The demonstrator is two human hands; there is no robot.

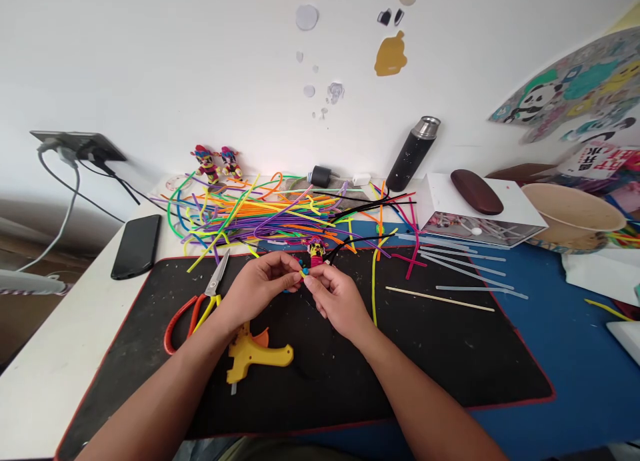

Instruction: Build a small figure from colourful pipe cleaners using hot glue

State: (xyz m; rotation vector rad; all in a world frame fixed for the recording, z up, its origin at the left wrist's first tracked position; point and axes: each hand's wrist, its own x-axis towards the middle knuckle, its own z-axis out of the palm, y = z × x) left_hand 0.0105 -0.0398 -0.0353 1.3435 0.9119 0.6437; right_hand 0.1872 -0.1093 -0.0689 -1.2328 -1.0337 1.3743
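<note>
My left hand (265, 281) and my right hand (337, 298) meet over the black mat. Between their fingertips they pinch a small blue and yellow pipe-cleaner piece (305, 272), mostly covered by the fingers. Just beyond the hands a small pipe-cleaner figure (316, 249) in pink, yellow and black lies at the mat's far edge. Under my left wrist is a yellow glue gun (260, 356) with an orange trigger. Scissors (214, 284) with red and yellow handles lie left of that hand.
Many coloured pipe cleaners (240, 214) lie heaped by the wall, with two finished-looking figures (217, 164) behind. Glue sticks (465, 264) and a wooden skewer (440, 298) lie to the right. A flask (413, 154), white box (515, 211), paper bowl (575, 211) and phone (136, 246) stand or lie around.
</note>
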